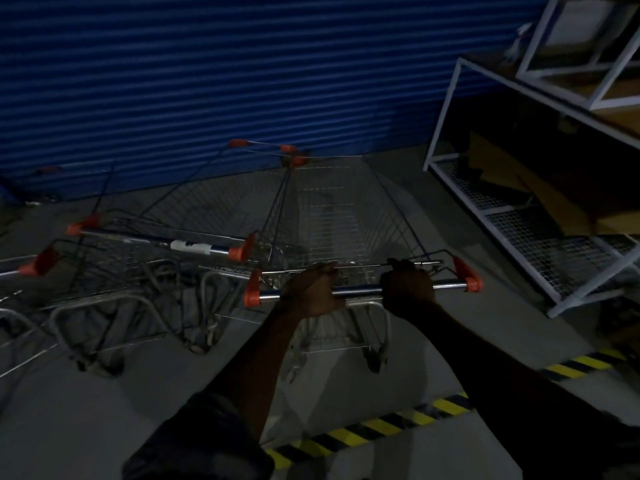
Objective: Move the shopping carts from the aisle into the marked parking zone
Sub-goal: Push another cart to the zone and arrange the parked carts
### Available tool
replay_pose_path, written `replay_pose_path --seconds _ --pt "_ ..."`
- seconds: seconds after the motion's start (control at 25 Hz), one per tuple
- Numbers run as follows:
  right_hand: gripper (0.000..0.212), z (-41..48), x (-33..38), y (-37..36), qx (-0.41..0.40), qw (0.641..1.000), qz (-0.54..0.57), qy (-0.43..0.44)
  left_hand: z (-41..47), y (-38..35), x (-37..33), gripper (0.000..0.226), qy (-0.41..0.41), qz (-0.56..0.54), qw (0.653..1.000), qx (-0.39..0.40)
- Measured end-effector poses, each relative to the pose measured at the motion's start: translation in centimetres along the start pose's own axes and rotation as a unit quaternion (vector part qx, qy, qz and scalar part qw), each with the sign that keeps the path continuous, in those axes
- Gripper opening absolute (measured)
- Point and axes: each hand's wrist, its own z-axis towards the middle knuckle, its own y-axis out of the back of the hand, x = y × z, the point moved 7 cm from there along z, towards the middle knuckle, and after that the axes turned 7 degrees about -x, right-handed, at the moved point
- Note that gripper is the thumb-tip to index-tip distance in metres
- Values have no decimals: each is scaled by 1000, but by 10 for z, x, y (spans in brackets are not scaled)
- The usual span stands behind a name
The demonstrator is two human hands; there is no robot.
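Note:
A wire shopping cart (349, 216) with orange handle caps stands in front of me, its nose near the blue shutter. My left hand (313, 292) and my right hand (408, 289) both grip its chrome handle bar (360, 289). To its left stands a second cart (166, 237) with a white label on its handle, and a third cart (38, 268) is partly cut off at the left edge. A yellow-and-black striped floor line (374, 427) runs diagonally behind the held cart, under my arms.
A blue roller shutter (214, 81) closes off the far side. A white metal rack (540, 216) with mesh shelves and cardboard leans at the right, close to the held cart. The grey concrete floor (104, 410) is dim.

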Motion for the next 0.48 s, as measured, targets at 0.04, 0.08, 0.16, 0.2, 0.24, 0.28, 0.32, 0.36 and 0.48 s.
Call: replay_pose_path --seconds 0.04,0.08,0.16,0.2,0.24,0.28,0.32,0.36,0.48 --pt "29 3 -3 -2 -5 1000 2 6 2 -1 -1 76 13 7 1000 1" --pt "28 6 -5 -3 -10 1000 0 13 5 -2 -3 78 25 12 1000 3" --pt "30 12 -10 -6 -15 1000 -3 18 11 -7 -4 81 49 8 999 17" --pt "31 15 -13 -7 -14 1000 -3 16 13 -10 -5 83 52 6 998 27" --pt "33 17 -15 -8 -15 1000 -5 15 15 -13 -6 85 51 11 998 34" --pt "33 20 -17 -7 -18 1000 -6 16 18 -15 -7 85 45 22 998 34" --pt "33 23 -19 -6 -23 1000 -6 17 21 -14 -7 83 43 33 998 27" --pt "33 26 -21 -6 -25 1000 -5 18 25 -14 -7 82 43 41 998 17" --pt "33 36 -29 -8 -32 999 -11 22 34 -16 -9 82 44 49 998 9"
